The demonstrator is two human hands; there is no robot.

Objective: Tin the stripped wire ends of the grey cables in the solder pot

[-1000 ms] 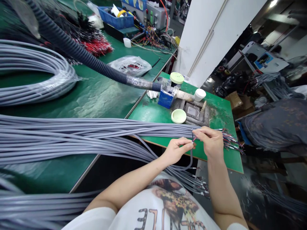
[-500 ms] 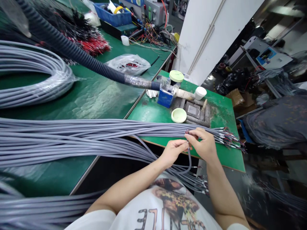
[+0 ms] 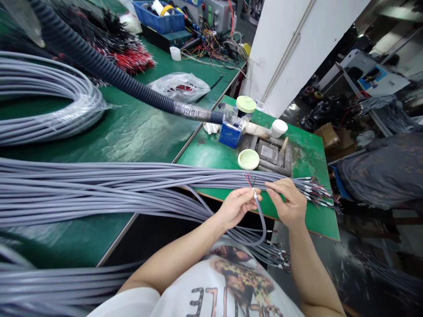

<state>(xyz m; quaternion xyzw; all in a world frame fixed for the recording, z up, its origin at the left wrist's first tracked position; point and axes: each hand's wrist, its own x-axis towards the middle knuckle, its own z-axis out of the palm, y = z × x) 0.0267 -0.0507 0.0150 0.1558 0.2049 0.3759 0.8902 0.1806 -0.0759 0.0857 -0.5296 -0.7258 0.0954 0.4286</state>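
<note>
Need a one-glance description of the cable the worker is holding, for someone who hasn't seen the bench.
Find the small green bench with the pale green lid; a thick bundle of grey cables lies across its near edge. Just in front, the left hand pinches one grey cable. Unlike the flat-lying rest, its end points up, coloured wires fanned out.

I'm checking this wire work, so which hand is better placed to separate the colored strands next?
Right, probably. The left hand already pinches the gray cable below its fanned colored strands, while the right hand is free beside them.
</note>
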